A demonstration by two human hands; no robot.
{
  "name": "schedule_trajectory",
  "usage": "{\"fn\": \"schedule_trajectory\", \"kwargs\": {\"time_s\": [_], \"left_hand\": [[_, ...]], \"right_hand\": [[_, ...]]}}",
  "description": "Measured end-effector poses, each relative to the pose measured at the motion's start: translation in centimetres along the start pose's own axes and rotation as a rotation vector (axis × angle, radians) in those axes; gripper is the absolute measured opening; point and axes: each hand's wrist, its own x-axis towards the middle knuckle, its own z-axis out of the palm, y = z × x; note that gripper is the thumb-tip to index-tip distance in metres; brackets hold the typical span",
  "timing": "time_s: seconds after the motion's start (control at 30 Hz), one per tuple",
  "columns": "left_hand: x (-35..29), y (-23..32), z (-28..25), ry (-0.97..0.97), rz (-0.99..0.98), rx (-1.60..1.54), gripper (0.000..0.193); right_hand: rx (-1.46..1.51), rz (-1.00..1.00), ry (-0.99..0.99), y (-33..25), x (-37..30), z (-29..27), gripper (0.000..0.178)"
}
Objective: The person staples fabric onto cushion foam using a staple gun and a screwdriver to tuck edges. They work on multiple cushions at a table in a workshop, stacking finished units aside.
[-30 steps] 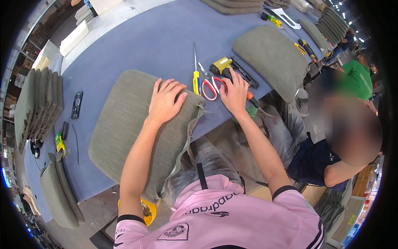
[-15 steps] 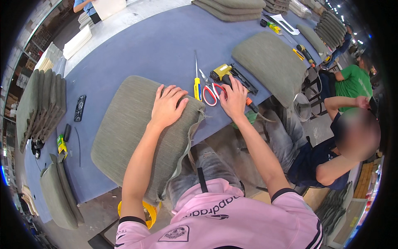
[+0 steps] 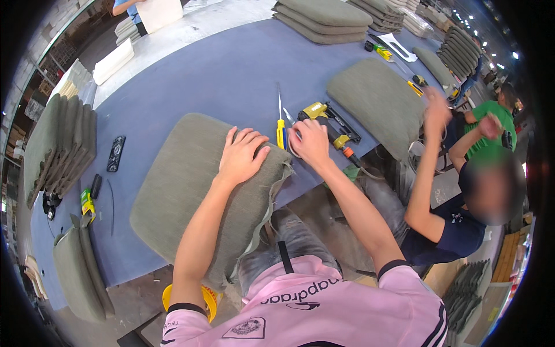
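My left hand (image 3: 245,155) lies spread, palm down, on a grey-green fabric cushion (image 3: 179,173). The cushion rests on the blue table in front of me, its frayed fabric edge hanging over the near side. My right hand (image 3: 309,140) is curled over the handles of a pair of scissors (image 3: 289,115), hiding most of them; the blades point away from me. Just left of those fingers is a screwdriver (image 3: 281,134) with a yellow and blue handle. Beyond the right hand lies a yellow and black nail gun (image 3: 332,122) with a hose at its near end.
Another cushion (image 3: 376,101) lies to the right, near a co-worker (image 3: 445,225) in dark blue whose arms are raised. Stacked cushions (image 3: 60,144) stand at the left edge. A dark remote-like object (image 3: 116,154) and a yellow-green tool (image 3: 87,202) lie on the left.
My right hand has moved left from beside the nail gun onto the scissors' handles. My left hand stays on the cushion. The co-worker's arm has come up beside the right cushion.
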Motion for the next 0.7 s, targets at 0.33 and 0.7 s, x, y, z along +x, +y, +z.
{"fn": "schedule_trajectory", "kwargs": {"time_s": [0.33, 0.7], "left_hand": [[0.0, -0.4, 0.0, 0.03, 0.022, 0.006, 0.033], [-0.3, -0.6, 0.3, 0.043, 0.005, -0.026, 0.033]], "right_hand": [[0.42, 0.261, -0.216, -0.3, 2.5, -2.2, 0.057], [0.336, 0.22, 0.024, -1.1, -8.0, -7.4, 0.044]]}}
